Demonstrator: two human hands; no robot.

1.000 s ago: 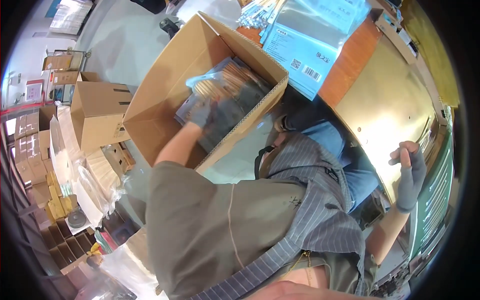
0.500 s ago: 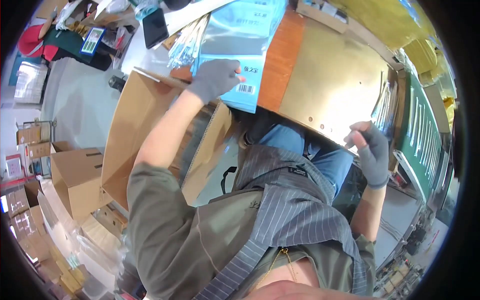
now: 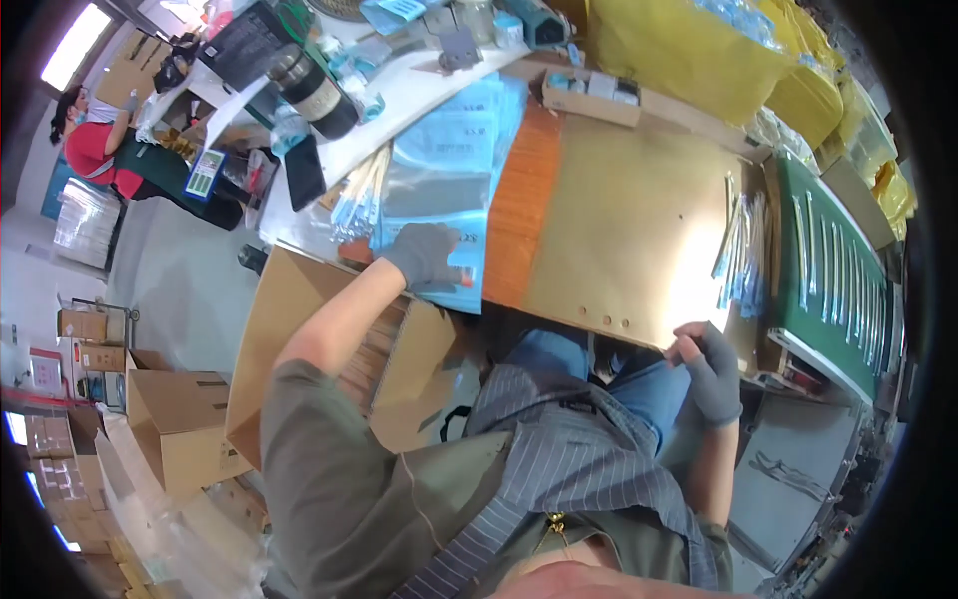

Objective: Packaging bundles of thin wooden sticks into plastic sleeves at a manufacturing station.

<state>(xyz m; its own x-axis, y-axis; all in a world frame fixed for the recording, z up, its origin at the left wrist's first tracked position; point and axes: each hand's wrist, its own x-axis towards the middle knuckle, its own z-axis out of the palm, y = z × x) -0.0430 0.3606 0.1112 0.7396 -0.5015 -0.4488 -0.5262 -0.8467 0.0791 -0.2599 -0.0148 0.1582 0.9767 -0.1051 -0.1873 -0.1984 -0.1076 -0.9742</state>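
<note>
My left hand (image 3: 424,256), in a grey glove with bare fingertips, lies on the near end of a stack of blue and clear plastic bags (image 3: 439,170). Its fingers reach across the top bag; the thumb is hidden. By the near right corner of a brown cardboard sheet (image 3: 619,210) is my right hand (image 3: 711,374), gloved alike. Thumb and forefinger are drawn together there, and anything between them is too small to make out. Thin wrapped sticks (image 3: 740,250) lie in a bundle on the sheet's right side. Another bundle of sticks (image 3: 361,200) sits left of the bags.
An open cardboard box (image 3: 289,299) stands beneath my left forearm. At right, a green belt (image 3: 823,270) carries a row of thin sticks. A phone (image 3: 303,172) and a dark jar (image 3: 314,95) stand at the back left. A person (image 3: 110,150) is farther off, left.
The view has shifted, showing more of the far tabletop. My left hand still rests on the bags. The right hand's thumb and forefinger have come closer together, near the sheet's corner.
</note>
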